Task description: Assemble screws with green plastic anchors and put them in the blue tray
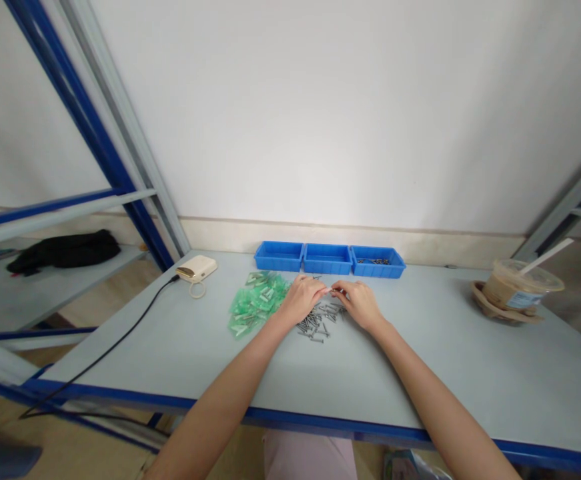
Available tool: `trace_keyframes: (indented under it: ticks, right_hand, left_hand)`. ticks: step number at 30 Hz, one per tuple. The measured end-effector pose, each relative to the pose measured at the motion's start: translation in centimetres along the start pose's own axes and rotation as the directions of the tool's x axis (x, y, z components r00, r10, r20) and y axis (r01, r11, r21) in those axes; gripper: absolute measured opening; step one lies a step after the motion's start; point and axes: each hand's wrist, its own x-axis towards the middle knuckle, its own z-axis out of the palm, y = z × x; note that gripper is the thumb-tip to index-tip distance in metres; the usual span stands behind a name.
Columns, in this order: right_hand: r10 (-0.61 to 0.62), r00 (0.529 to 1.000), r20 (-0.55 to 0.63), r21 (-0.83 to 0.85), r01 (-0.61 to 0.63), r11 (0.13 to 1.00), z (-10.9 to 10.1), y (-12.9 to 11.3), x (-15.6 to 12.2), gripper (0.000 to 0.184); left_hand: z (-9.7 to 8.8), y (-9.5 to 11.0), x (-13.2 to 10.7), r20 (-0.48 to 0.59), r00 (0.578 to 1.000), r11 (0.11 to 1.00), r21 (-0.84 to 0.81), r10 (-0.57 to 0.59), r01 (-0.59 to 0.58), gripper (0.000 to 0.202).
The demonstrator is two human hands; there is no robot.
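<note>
My left hand [302,299] and my right hand [360,304] meet over the middle of the table, thumbs and fingertips pinched close together. Something small and thin lies between the fingertips, but its kind is too small to make out. Right below them is a loose pile of grey metal screws [315,325], partly covered by both hands. To the left, beside my left hand, lies a heap of small green plastic packets [255,303] with pale pieces showing in them.
Three blue trays stand in a row at the wall: the left tray [279,265], the middle tray [328,269] and the right tray [381,271], which holds small metal parts. A cream device [201,267] with a black cable is at left; a drink cup [513,288] at right.
</note>
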Motion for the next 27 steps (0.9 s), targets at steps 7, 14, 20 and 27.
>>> trace_keyframes:
  ticks: [7, 14, 20, 27]
  right_hand:
    - [-0.066, 0.995, 0.080, -0.020, 0.067, 0.998, 0.08, 0.16, 0.05, 0.030]
    - [-0.056, 0.998, -0.038, 0.026, 0.057, 0.998, 0.18, 0.04, -0.03, 0.020]
    - [-0.039, 0.998, -0.040, 0.016, 0.040, 0.999, 0.11, 0.34, 0.04, 0.023]
    - [-0.044, 0.999, 0.028, -0.013, 0.045, 0.999, 0.14, 0.27, -0.02, 0.029]
  left_hand:
    - [0.12, -0.02, 0.10, -0.115, 0.993, 0.999, -0.047, 0.000, -0.005, 0.017]
    - [-0.02, 0.20, 0.19, -0.157, 0.986, 0.998, -0.051, -0.050, 0.043, 0.023]
    - [0.00, 0.21, 0.17, -0.120, 0.992, 0.998, -0.047, -0.036, 0.031, 0.019]
    - [-0.09, 0.10, 0.04, -0.123, 0.992, 1.000, -0.026, 0.012, -0.015, 0.015]
